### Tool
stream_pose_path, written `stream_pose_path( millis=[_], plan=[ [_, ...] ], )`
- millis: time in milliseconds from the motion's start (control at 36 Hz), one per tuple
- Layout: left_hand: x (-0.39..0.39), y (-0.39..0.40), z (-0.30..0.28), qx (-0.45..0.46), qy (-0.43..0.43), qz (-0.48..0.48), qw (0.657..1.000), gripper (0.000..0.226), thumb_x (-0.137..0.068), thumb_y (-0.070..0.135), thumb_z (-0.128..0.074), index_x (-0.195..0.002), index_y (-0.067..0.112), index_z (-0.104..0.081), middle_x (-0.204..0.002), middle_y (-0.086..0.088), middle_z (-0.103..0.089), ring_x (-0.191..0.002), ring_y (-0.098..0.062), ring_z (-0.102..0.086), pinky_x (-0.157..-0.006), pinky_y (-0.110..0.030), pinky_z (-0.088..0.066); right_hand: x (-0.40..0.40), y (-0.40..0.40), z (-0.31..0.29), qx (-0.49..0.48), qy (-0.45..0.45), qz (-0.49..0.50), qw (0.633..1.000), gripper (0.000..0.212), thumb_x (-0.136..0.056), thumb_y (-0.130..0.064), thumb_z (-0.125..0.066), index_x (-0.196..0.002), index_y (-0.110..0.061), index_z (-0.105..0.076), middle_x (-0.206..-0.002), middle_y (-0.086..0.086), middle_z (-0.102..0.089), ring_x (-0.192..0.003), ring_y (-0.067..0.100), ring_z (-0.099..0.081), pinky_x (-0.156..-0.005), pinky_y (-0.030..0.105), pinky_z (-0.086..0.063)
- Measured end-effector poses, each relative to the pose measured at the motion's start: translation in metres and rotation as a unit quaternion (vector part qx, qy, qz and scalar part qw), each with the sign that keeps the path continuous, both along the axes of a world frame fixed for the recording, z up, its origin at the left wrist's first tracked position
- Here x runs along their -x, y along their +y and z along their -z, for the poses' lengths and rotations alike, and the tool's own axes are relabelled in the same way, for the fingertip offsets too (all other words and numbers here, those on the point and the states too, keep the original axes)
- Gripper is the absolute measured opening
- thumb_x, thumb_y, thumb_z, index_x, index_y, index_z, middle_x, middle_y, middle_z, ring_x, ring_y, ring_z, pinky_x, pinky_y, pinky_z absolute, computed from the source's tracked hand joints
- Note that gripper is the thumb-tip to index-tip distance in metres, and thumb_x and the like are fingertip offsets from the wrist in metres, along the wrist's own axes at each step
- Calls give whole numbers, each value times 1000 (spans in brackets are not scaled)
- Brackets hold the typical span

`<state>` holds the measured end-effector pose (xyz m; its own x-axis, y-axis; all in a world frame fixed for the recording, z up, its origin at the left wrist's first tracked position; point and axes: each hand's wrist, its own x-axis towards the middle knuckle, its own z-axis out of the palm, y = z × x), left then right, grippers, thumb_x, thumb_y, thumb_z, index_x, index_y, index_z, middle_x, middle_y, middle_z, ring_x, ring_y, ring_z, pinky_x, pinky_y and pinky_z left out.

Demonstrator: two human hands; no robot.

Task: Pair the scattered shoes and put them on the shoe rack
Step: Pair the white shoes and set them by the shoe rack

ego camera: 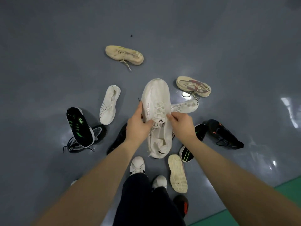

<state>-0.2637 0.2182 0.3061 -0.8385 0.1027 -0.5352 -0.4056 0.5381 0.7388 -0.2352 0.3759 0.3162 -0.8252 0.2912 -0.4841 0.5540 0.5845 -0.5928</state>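
Above the grey floor [48, 46], both hands hold one white sneaker [157, 101], toe pointing away. The left hand [138, 126] grips its left side, fingers curled round the edge; the right hand [182, 123] pinches the laces (or perhaps the tongue; the fingertips are hard to read). A second white sneaker [109, 106] lies just left. A beige sneaker [124, 54] sits farther off, and a black-and-green shoe [79, 127] lies at far left.
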Motion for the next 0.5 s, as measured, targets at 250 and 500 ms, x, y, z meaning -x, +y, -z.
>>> stream_pose_path(
  millis=[250,500],
  plan=[
    [18,24,96,23,0,-24,999,65,-85,15,-61,-145,28,-37,-117,3,-66,-90,-14,-64,-86,-35,-54,18,42,104,4,-48,-43,998,28,-96,-29,-48,-86,-13,-68,-86,5,-65,-83,21,-58,-75,36,-48],
    [27,42,216,21,-22,-158,987,56,-84,16,-63,-136,25,-45,-89,6,-63,-86,-15,-64,-85,-40,-54,24,98,248,-180,-141,-182,956,47,-88,-10,-50,-134,-18,-47,-130,6,-49,-118,28,-44,-95,35,-34]
  ],
)
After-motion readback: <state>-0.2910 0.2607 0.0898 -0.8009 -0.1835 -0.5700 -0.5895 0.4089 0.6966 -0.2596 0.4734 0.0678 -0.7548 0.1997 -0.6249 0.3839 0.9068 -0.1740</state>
